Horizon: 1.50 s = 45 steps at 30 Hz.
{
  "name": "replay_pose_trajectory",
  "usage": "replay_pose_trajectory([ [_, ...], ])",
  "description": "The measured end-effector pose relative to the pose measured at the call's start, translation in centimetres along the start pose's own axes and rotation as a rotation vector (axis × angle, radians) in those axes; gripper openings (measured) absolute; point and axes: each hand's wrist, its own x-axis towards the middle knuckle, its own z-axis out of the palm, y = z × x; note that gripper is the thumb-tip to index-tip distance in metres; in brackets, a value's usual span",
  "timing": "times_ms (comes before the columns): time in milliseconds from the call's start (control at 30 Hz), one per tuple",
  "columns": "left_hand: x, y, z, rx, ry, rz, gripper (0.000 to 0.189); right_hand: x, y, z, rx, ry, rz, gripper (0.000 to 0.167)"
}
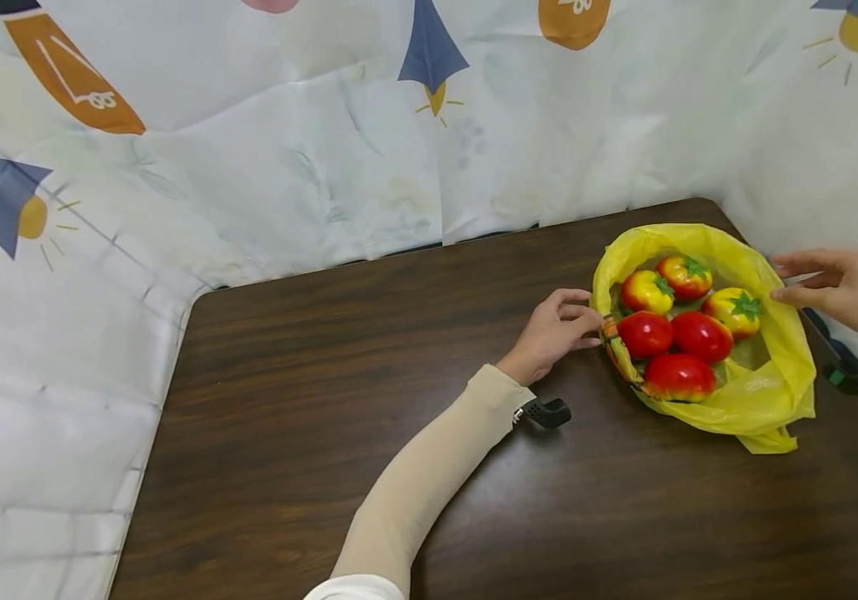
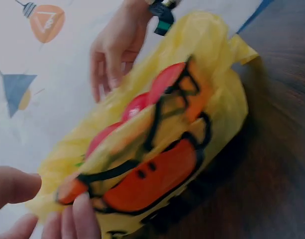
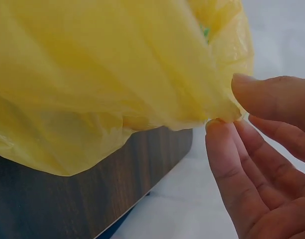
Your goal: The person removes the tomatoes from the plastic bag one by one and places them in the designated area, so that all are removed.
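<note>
A yellow plastic bag [image 1: 789, 354] stands on the table with its mouth spread wide. Inside it lie several glossy round fruits: red ones [image 1: 701, 337] towards the front and yellow-red ones [image 1: 733, 312] with green leafy tops behind. My left hand [image 1: 555, 329] touches the bag's left rim, and in the left wrist view its thumb stands apart from the fingers. Beside the right rim is my right hand [image 1: 852, 287]. The right wrist view has its fingertips [image 3: 219, 130] against the bag's edge, the thumb a little apart from them.
The dark wooden table [image 1: 309, 417] extends left and towards me. A patterned white cloth [image 1: 324, 167] hangs behind it and along the sides. The bag sits near the table's right edge. Each wrist wears a black device [image 1: 546, 412].
</note>
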Motion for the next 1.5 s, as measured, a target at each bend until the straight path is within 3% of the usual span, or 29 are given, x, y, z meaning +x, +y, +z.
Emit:
replay_pose_trajectory([
  [300, 0.1, -0.8, 1.4, 0.018, 0.101, -0.021, 0.044, -0.3, -0.4, 0.5, 0.007, 0.0, 0.017, 0.065],
  [667, -0.2, -0.7, 1.5, 0.021, 0.081, -0.031, 0.043, -0.5, -0.6, 0.4, 0.074, -0.069, 0.03, 0.068],
  [1500, -1.6, 0.2, -1.5, -0.042, 0.059, -0.07, 0.042, -0.9, -2.1, 1.9, 0.205, -0.069, -0.01, 0.071],
])
